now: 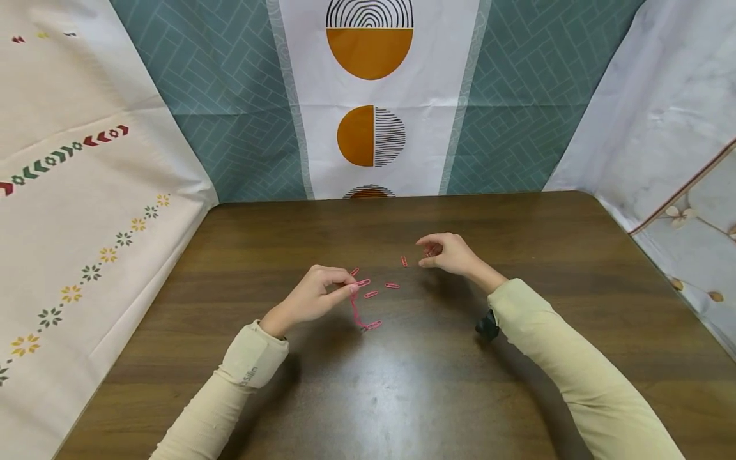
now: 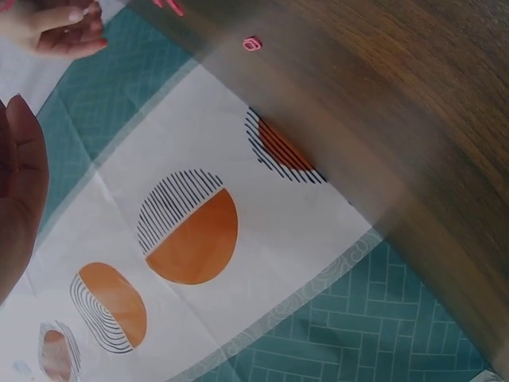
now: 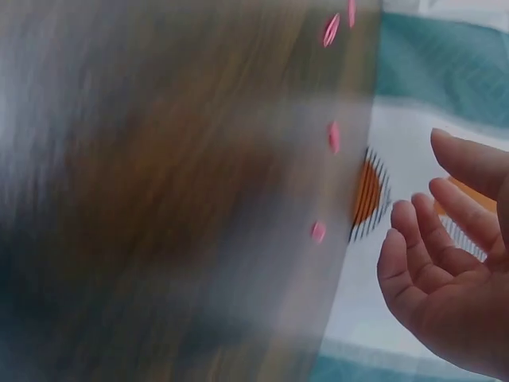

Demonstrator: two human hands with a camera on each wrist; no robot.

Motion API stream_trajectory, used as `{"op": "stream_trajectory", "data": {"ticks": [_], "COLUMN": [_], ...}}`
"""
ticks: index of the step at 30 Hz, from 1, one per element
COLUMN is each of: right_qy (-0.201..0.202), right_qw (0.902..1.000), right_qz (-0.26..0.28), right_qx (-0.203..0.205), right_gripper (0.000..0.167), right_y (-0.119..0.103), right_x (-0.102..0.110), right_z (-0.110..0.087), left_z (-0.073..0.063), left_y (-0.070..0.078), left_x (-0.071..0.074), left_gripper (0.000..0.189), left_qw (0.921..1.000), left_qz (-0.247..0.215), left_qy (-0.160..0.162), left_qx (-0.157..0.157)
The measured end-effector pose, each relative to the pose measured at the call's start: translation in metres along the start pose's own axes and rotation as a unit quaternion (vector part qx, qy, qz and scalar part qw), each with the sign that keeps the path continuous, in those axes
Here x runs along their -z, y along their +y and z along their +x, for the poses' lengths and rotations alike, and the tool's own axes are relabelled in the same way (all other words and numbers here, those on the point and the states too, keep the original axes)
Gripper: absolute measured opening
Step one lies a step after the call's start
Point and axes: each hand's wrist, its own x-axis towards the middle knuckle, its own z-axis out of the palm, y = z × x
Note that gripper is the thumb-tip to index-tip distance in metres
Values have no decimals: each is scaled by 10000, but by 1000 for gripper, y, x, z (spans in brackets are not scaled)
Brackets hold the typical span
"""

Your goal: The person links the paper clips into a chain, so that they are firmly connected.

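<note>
My left hand [image 1: 313, 294] pinches a pink paper clip [image 1: 363, 283] between thumb and fingers, above the table. From it a thin pink paper clip chain [image 1: 356, 312] hangs down to a clip [image 1: 374, 325] at its lower end. To the right, my right hand [image 1: 451, 254] is raised over the table with loosely bent fingers and nothing between them; the right wrist view shows its bare palm [image 3: 453, 302]. The nearest loose paper clip [image 1: 404, 260] lies just left of its fingertips.
More loose pink paper clips lie between the hands: one [image 1: 392, 285] near the middle, another [image 1: 370, 294] nearer me, and one [image 1: 354, 271] just beyond the left fingertips. The brown wooden table [image 1: 489, 396] meets a patterned cloth [image 1: 379, 89] at its far edge.
</note>
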Motion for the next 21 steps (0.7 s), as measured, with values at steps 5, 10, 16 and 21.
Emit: {"op": "stream_trajectory", "data": {"ticks": [5, 10, 16, 21], "right_qy": [-160, -290, -522, -576], "right_qw": [9997, 9986, 9946, 9930], "right_qz": [-142, -388, -809, -911], "right_qx": [-125, -224, -390, -486], "right_gripper": [47, 49, 48, 42], "right_y": [13, 23, 34, 39], "right_x": [7, 9, 9, 7], "right_z": [4, 10, 20, 28], "left_z": [-1, -1, -1, -1], "left_y": [-10, -11, -11, -11], "left_x": [-1, 0, 1, 1], "left_gripper": [13, 13, 11, 9], "left_qw": [9999, 9997, 9998, 9997], "left_qz": [66, 113, 91, 128], "left_qy": [-16, -30, -65, -54], "left_qx": [-83, -215, -190, -212]}}
